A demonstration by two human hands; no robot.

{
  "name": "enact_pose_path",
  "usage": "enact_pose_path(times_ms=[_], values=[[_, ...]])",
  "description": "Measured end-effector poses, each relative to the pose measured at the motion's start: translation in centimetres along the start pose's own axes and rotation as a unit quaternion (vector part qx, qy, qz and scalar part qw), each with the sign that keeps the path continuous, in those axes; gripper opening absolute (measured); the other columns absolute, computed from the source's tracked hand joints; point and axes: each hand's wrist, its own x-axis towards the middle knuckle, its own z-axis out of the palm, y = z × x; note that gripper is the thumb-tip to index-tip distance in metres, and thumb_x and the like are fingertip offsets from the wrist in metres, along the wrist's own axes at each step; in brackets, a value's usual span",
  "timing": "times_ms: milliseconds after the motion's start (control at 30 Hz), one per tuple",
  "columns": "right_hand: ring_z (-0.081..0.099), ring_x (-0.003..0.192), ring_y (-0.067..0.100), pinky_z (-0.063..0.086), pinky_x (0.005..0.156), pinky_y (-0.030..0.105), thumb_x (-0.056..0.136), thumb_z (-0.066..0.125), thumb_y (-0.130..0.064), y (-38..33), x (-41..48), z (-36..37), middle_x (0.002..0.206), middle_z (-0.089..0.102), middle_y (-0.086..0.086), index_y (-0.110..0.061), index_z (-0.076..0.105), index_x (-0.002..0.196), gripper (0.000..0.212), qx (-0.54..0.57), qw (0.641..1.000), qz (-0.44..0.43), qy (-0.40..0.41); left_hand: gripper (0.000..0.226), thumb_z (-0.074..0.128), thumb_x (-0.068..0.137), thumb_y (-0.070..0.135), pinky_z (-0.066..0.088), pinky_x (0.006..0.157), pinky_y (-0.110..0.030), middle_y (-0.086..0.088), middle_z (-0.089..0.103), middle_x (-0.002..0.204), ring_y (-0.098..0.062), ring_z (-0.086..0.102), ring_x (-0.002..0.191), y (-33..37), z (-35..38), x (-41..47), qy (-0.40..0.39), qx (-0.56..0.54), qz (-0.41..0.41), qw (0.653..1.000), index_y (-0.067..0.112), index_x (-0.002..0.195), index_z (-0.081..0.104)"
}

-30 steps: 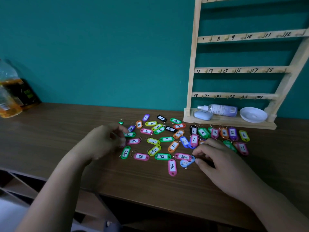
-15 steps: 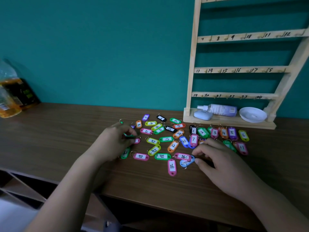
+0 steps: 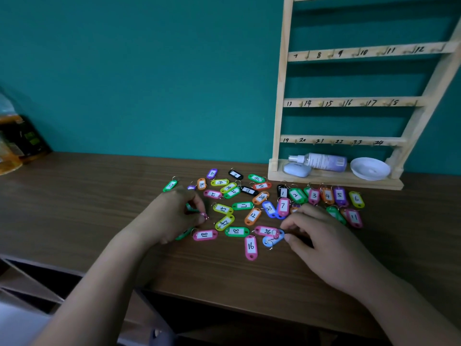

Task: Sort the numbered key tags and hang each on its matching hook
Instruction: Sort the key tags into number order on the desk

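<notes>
Your left hand mostly hides what it pinches, seemingly a green tag. Your right hand rests loosely curled, fingertips beside the blue tag.

Single cam, head-worn, wide-angle. It sits above the near edge of the worktop and looks fwd & down across it, facing the teal wall roughly square-on. Close range: both forearms come in from the bottom corners. The left grip & right grip land just below ctr, w/ the key tags spread at ctr frame. The hook rack fills the upper right, cut off at the top & right edges. Its posts lean and its rails bow w/ lens distortion. Bottom left, the view drops past the worktop's front edge onto a lower shelf.
</notes>
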Motion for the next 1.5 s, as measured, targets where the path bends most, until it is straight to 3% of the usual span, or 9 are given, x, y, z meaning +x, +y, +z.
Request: enact_pose_path(times_ms=[167,367,533,667,900,1033,1133,1333,1500], values=[[0.05,0.11,-0.01,0.044,0.084,0.012,0.1,0.068,-0.036,0.0,0.0,-0.1,0.109,0.051,-0.03,-0.041,0.068,0.112,0.013,-0.005,1.0,0.002,-0.004,0.019,0.086,0.086,0.034,0.043,0.058,-0.014,0.017,0.069,0.085,-0.002,0.065,0.078,0.1,0.2,0.0,0.037,-0.031,0.005,0.999,0.035,0.08,0.068],[0.051,0.11,-0.011,0.043,0.083,0.009,0.1,0.068,-0.036,-0.2,0.0,-0.2,0.11,0.052,-0.03,-0.041,0.068,0.114,0.015,-0.002,1.0,0.003,-0.006,0.015,0.086,0.087,0.035,0.047,0.067,-0.018,0.021,0.074,0.08,0.003,0.068,0.08,1.0,0.6,-0.3,0.091,-0.112,0.025,0.989,0.036,0.084,0.071],[0.052,0.112,-0.011,0.041,0.087,0.005,0.1,0.07,-0.029,-0.4,-0.2,-0.2,0.109,0.056,-0.029,-0.037,0.07,0.115,0.017,0.016,1.0,0.003,0.003,0.014,0.088,0.086,0.035,0.059,0.068,-0.032,0.01,0.077,0.077,-0.01,0.073,0.072,3.5,1.8,-0.9,0.059,-0.197,0.041,0.978,0.031,0.084,0.075],[0.056,0.11,-0.008,0.041,0.086,0.004,0.099,0.07,-0.031,-0.7,-0.3,-0.4,0.104,0.059,-0.027,-0.034,0.072,0.113,0.014,0.041,0.999,-0.006,0.025,0.012,0.088,0.085,0.033,0.051,0.06,-0.021,0.009,0.076,0.078,-0.003,0.067,0.064,5.8,3.2,-1.5,0.032,-0.231,0.066,0.97,0.031,0.084,0.076],[0.065,0.099,0.007,0.051,0.078,0.024,0.09,0.076,-0.054,-1.3,-0.5,-0.7,0.099,0.067,-0.019,-0.039,0.069,0.113,0.028,0.115,0.992,-0.022,0.039,0.011,0.088,0.086,0.033,0.053,0.065,-0.02,0.013,0.076,0.076,-0.004,0.071,0.069,9.5,5.4,-2.9,0.029,-0.251,0.12,0.96,0.029,0.087,0.078],[0.068,0.096,0.007,0.046,0.075,0.013,0.089,0.082,-0.041,-1.5,-0.4,-0.9,0.094,0.071,-0.019,-0.036,0.072,0.107,0.02,0.139,0.989,-0.018,0.051,0.006,0.081,0.093,0.027,0.055,0.056,-0.032,0.01,0.077,0.078,-0.02,0.069,0.056,10.6,5.9,-3.3,0.018,-0.285,0.117,0.951,0.03,0.091,0.077],[0.065,0.093,-0.006,0.041,0.075,0.004,0.091,0.083,-0.029,-1.6,-0.4,-0.9,0.096,0.068,-0.03,-0.033,0.075,0.104,0.016,0.129,0.989,-0.011,0.068,0.008,0.077,0.097,0.023,0.058,0.065,-0.031,0.012,0.078,0.08,-0.013,0.074,0.068,10.6,5.8,-3.1,0.008,-0.294,0.121,0.948,0.031,0.093,0.077],[0.064,0.097,-0.002,0.043,0.078,0.006,0.092,0.081,-0.028,-1.2,-0.5,-0.9,0.089,0.068,-0.02,-0.036,0.071,0.108,0.02,0.12,0.987,0.019,0.105,0.012,0.075,0.095,0.02,0.052,0.074,-0.017,0.018,0.075,0.085,0.002,0.069,0.084,9.0,5.9,-1.2,0.089,-0.188,0.087,0.974,0.032,0.09,0.076],[0.063,0.099,-0.002,0.044,0.078,0.007,0.092,0.078,-0.033,-1.0,-0.5,-0.7,0.1,0.065,-0.023,-0.04,0.067,0.106,0.019,0.099,0.99,0.013,0.097,0.01,0.077,0.092,0.036,0.05,0.07,-0.026,0.017,0.07,0.088,-0.002,0.064,0.082,8.2,6.3,0.2,0.098,-0.065,0.037,0.992,0.032,0.098,0.071]])
